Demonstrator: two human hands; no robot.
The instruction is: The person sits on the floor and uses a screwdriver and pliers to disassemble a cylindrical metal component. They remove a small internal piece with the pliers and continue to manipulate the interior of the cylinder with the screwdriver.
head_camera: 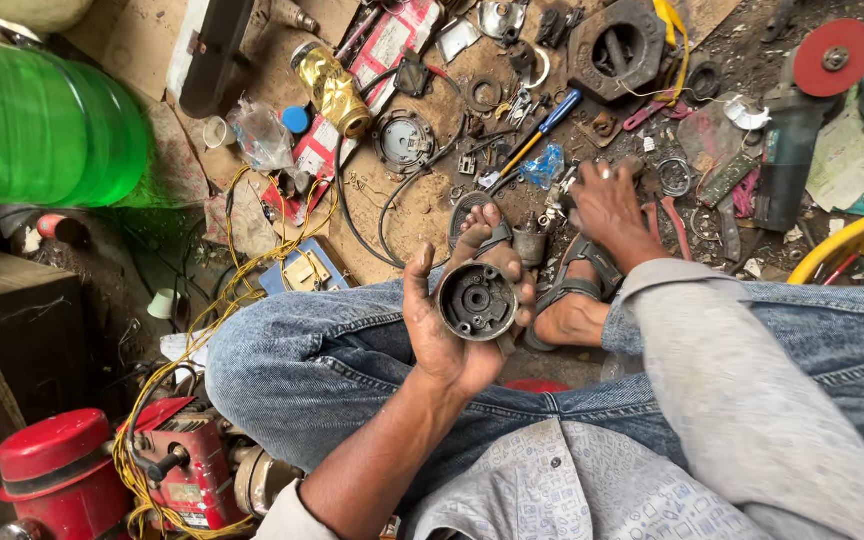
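My left hand is raised palm-up over my knee and grips a round, dark metal housing with a hub and several holes in its face. My right hand reaches down to the cluttered floor, fingers spread among small metal parts next to a scrap of blue plastic; whether it grips anything is hidden. A small grey metal cylinder part stands between my sandalled feet. A blue-handled screwdriver lies just beyond the right hand.
A green plastic bottle lies at the upper left. A red motor unit with yellow wires sits at the lower left. An angle grinder with a red disc lies at the right, a yellow tub rim beside it. Scattered tools and cables cover the floor.
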